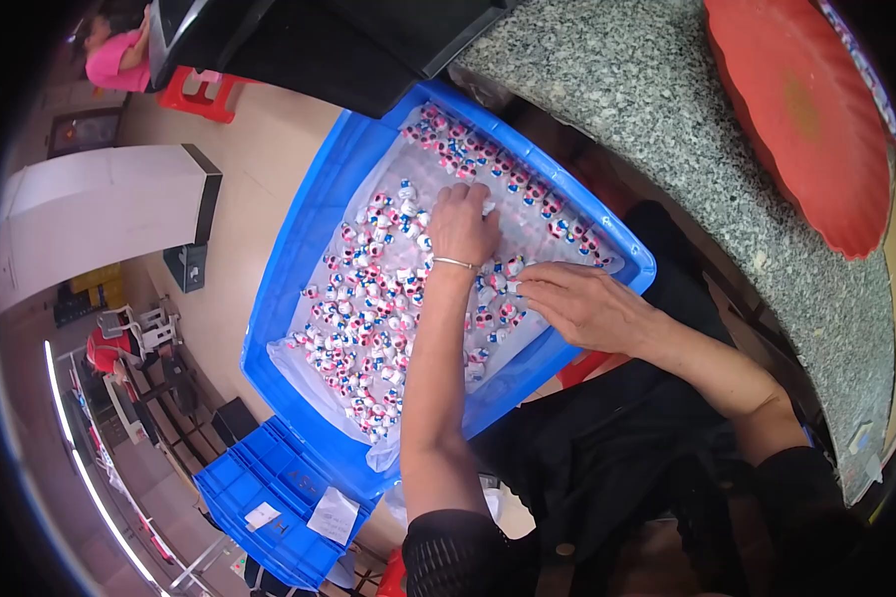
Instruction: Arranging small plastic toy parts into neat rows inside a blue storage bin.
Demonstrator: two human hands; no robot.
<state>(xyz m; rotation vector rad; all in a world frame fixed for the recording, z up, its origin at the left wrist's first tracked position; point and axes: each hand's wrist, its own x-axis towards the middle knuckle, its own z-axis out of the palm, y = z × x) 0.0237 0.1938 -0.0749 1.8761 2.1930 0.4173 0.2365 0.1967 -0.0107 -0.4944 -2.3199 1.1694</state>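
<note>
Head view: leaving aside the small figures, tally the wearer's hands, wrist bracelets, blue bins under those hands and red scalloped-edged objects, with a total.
Hands: 2 (left hand, right hand)
Wrist bracelet: 1
Blue bin under the hands: 1
Red scalloped-edged object: 1
Total: 5

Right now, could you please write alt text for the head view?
A left hand and right hand reach among small white, pink and blue pieces on plastic sheeting in a blue bin, beside a speckled counter.

Figurines — white, pink, blue
</note>
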